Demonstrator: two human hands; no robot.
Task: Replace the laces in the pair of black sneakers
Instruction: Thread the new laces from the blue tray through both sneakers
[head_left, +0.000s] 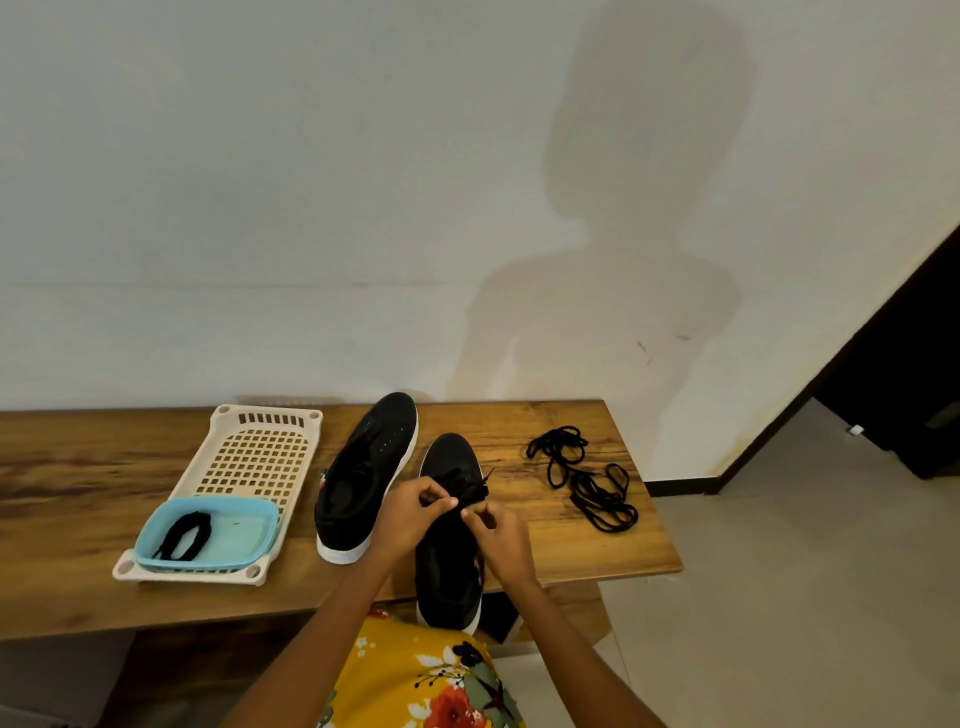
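At far left I see a cream basket on the wooden table, with a blue tub at its near end holding a black lace. Next lies the left sneaker, unlaced. My left hand and right hand come up from the near edge, wrists bent, fingertips pinching the lace over the right sneaker. Farther right, loose black laces lie tangled.
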